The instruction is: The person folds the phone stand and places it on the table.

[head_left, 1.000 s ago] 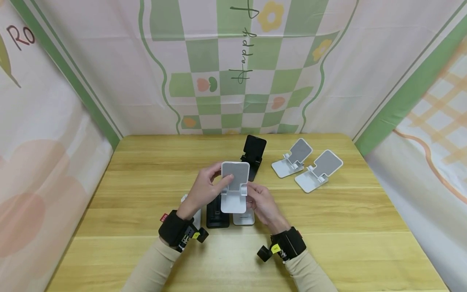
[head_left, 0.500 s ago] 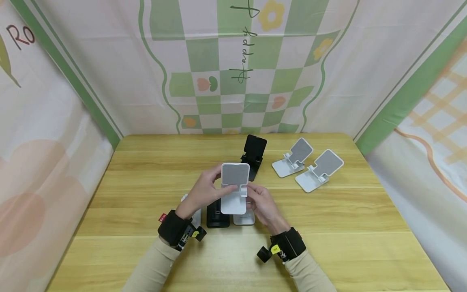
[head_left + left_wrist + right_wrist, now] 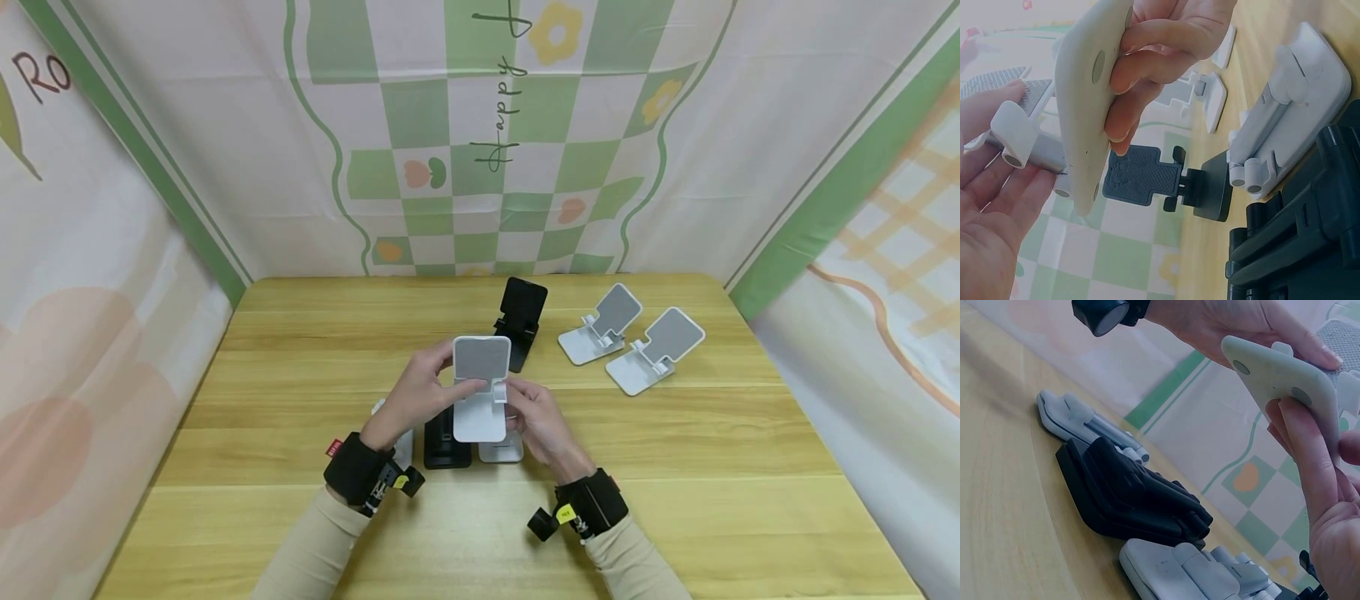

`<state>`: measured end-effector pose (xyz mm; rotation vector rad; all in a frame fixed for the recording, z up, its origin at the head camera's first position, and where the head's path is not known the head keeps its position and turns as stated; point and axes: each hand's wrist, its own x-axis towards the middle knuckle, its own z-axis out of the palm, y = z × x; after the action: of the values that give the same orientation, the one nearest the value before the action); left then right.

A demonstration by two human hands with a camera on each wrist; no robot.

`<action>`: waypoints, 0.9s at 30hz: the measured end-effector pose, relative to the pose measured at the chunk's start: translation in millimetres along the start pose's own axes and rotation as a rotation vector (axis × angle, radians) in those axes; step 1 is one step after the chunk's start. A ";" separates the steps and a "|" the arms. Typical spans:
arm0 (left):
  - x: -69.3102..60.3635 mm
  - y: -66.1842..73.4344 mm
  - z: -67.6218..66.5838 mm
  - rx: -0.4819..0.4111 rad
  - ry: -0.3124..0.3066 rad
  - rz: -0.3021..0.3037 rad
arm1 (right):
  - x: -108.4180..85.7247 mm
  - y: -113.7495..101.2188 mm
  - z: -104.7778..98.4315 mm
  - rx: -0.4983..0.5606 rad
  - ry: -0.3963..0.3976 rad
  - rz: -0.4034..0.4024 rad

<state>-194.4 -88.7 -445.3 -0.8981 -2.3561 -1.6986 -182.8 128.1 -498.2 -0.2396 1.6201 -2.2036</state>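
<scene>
We have 1 white plastic phone stand, unfolded, grey textured pad, round grey dots underneath, held up above the wood-grain counter. L hand pinches it, thumb across front; R hand pinches its R side. On the counter we count 2 unfolded white stands w/ grey pads, 1 unfolded black stand, 2 folded white stands & 1 folded black stand b/w those.
</scene>
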 end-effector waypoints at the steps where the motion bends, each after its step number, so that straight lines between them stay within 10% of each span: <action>1: 0.0 -0.2 0.2 0.005 0.004 0.005 | -0.3 -0.1 0.3 0.001 -0.001 -0.003; 27: 0.1 -1.9 4.3 0.083 0.104 0.037 | -1.4 1.8 4.9 0.012 -0.046 0.000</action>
<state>-194.4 -85.2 -448.5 -0.8134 -2.3090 -1.5813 -179.4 123.9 -498.2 -0.2849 1.5817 -2.1905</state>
